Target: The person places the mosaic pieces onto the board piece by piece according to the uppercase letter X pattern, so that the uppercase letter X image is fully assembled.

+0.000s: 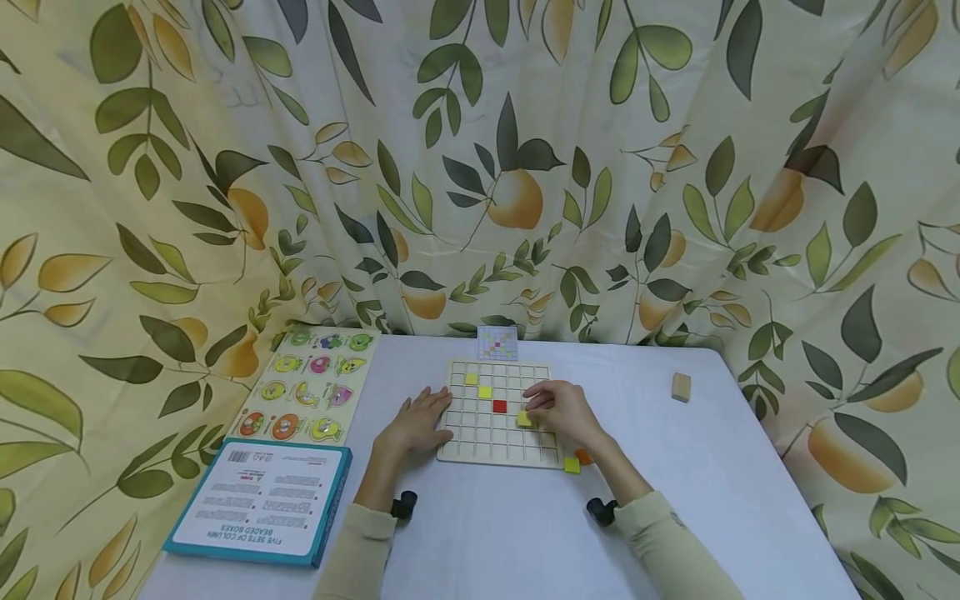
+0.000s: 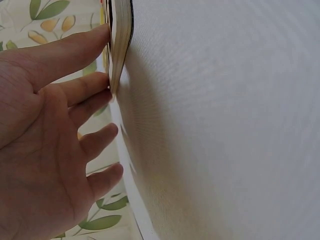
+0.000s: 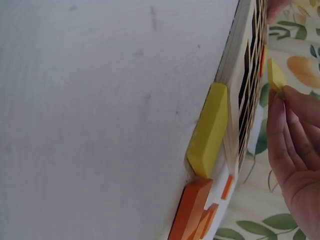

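A wooden grid board [image 1: 472, 451] lies flat in the middle of the table. In its cells sit two yellow tiles, one farther back [image 1: 472, 378] and a nearer yellow one [image 1: 485, 392], with a red tile [image 1: 499, 407] diagonally in line. My right hand [image 1: 564, 410] pinches another yellow tile [image 3: 275, 75] between thumb and fingertips, above the board's right half. Beside the board's left edge rests my left hand [image 1: 414, 423], fingers spread and touching the edge. A loose yellow tile [image 1: 572, 464] and orange tiles [image 3: 191, 207] lie by the board's near right corner.
A small card with a coloured grid [image 1: 498, 342] stands behind the board. To the left lie a blue-edged box [image 1: 258, 500] and a sheet of fruit pictures [image 1: 296, 410]. A small wooden block [image 1: 681, 387] is at the right. A patterned curtain [image 1: 480, 167] hangs behind the table.
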{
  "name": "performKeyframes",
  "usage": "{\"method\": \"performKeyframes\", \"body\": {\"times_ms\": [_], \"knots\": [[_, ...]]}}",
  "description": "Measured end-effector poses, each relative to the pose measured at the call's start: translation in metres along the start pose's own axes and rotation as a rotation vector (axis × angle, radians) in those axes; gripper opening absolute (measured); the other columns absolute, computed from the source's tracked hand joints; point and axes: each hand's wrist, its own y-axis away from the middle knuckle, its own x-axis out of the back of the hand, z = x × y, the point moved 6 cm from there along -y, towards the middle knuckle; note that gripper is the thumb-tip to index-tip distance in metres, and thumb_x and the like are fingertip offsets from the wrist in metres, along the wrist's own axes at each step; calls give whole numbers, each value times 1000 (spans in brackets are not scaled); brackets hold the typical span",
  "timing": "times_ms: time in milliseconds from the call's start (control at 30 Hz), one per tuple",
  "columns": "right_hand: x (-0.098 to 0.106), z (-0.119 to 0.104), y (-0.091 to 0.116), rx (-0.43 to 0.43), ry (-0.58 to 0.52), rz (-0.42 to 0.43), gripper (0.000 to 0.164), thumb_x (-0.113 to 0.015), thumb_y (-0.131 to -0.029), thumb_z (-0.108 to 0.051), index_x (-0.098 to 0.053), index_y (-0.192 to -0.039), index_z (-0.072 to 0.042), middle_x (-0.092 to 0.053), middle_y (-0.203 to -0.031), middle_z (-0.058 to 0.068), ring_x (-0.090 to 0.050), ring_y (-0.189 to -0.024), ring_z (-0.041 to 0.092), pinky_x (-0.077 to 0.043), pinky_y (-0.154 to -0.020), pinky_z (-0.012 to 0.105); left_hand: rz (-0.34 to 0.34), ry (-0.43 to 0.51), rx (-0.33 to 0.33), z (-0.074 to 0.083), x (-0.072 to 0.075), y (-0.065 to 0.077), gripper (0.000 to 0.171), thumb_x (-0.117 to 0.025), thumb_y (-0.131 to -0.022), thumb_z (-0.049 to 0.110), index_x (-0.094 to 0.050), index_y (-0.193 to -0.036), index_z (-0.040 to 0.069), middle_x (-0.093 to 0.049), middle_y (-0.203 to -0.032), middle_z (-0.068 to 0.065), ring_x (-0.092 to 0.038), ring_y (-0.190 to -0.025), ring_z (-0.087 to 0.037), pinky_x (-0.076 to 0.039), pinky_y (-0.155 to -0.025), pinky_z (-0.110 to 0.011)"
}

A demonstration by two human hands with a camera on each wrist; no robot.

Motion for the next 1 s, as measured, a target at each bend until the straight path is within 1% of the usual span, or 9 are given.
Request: {"method": "performKeyframes", "body": {"times_ms": [167, 333, 567, 767, 1000], "knots": [[-8, 1, -3, -11, -13, -20, 29, -84, -85, 0, -76, -113, -2, -76, -88, 0, -72, -79, 14, -61, -76, 28, 1, 12, 1, 0, -2, 0, 75, -72, -97, 32, -40, -161, 8, -32, -170, -7, -18, -159, -34, -14, -127, -61], [-15, 1, -5, -12, -34, -31, 27, -84, -85, 2, -76, -111, -2, -75, -89, 4, -72, -79, 15, -60, -75, 26, 6, 15, -8, -1, -3, 0, 74, -72, -96, 31, -42, -159, 6, -34, -169, -9, -20, -159, -37, -17, -126, -64], [-19, 4, -8, -43, -24, -18, 25, -84, -86, -1, -77, -110, -5, -74, -91, 2, -69, -79, 14, -60, -75, 26, -9, 2, 10, 1, -1, 1, 74, -71, -98, 32, -39, -161, 8, -31, -170, -7, -18, -160, -34, -15, -127, -61], [-20, 2, -9, -41, -7, -19, 24, -84, -85, 1, -77, -108, -5, -74, -87, 0, -69, -78, 14, -60, -74, 28, -13, -16, 22, -3, -5, -3, 75, -68, -99, 34, -36, -163, 11, -28, -172, -5, -14, -161, -31, -12, -128, -59], [-21, 3, -9, -66, 15, -32, 23, -83, -87, -2, -77, -108, -8, -73, -87, -2, -68, -80, 14, -58, -76, 29, 11, -10, 12, -11, -13, -12, 77, -70, -98, 37, -37, -163, 13, -29, -171, -3, -15, -161, -31, -13, -128, -60]]}}
